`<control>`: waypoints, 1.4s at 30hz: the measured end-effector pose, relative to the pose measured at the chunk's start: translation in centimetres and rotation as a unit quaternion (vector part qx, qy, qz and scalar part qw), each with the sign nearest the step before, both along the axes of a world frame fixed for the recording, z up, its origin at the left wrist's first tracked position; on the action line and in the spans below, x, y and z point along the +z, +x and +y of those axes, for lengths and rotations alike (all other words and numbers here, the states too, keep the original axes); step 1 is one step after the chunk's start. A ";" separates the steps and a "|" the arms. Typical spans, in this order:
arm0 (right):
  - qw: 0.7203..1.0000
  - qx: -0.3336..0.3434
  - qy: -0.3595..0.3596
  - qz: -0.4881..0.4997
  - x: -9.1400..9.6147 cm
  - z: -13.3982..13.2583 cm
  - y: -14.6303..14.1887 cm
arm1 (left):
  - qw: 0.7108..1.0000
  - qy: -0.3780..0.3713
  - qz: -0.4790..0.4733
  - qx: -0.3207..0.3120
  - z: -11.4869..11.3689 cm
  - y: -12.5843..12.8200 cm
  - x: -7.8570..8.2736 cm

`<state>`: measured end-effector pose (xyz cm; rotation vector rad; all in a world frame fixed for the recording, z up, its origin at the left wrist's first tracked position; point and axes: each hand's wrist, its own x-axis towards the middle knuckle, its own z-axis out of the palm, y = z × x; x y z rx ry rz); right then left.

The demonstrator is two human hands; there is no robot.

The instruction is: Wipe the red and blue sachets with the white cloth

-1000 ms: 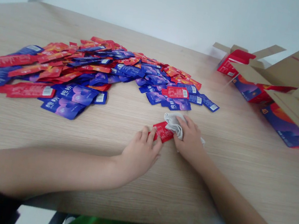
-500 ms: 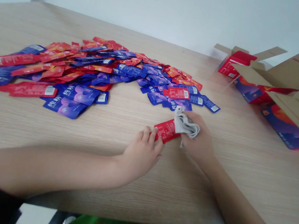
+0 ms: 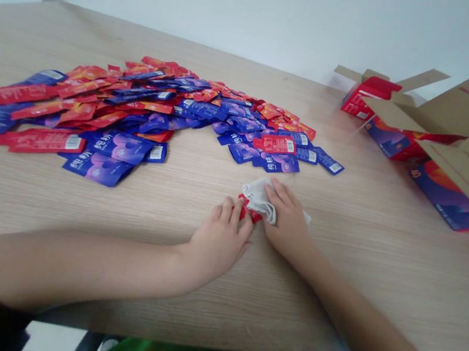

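Observation:
A red sachet (image 3: 254,215) lies flat on the wooden table, mostly covered by a folded pale grey cloth (image 3: 258,193). My left hand (image 3: 222,234) pins the sachet's left end down under its bent fingertips. Closed around the cloth, my right hand (image 3: 285,216) presses it onto the sachet from the right. The sachet's right end is hidden under the cloth and hand. Beyond both hands, a loose pile of red and blue sachets (image 3: 200,111) spreads across the table, with a red one (image 3: 275,144) on top of its near right part.
Open cardboard boxes stand at the right: a small red box (image 3: 355,102) at the back and larger red and blue boxes (image 3: 445,194) nearer, flaps spread. A pale wall (image 3: 259,19) rises behind the table (image 3: 106,309). Part of a chair shows below the front edge.
My right hand has slid the cloth leftward over the red sachet, covering most of its printed face. My left hand stays on the sachet's left end.

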<state>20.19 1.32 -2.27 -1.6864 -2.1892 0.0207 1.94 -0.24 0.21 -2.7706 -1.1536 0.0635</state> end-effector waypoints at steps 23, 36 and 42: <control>1.000 -0.030 -0.006 0.004 0.1 0.3 0.5 | 1.000 0.002 0.010 0.001 0.1 0.0 -0.1; 0.999 -0.035 0.004 -0.001 0.1 0.7 1.0 | 1.000 0.012 0.004 0.004 0.0 0.0 -0.3; 0.998 0.054 -0.017 -0.035 0.4 -0.1 -0.9 | 1.000 -0.017 0.006 -0.007 0.2 0.0 0.1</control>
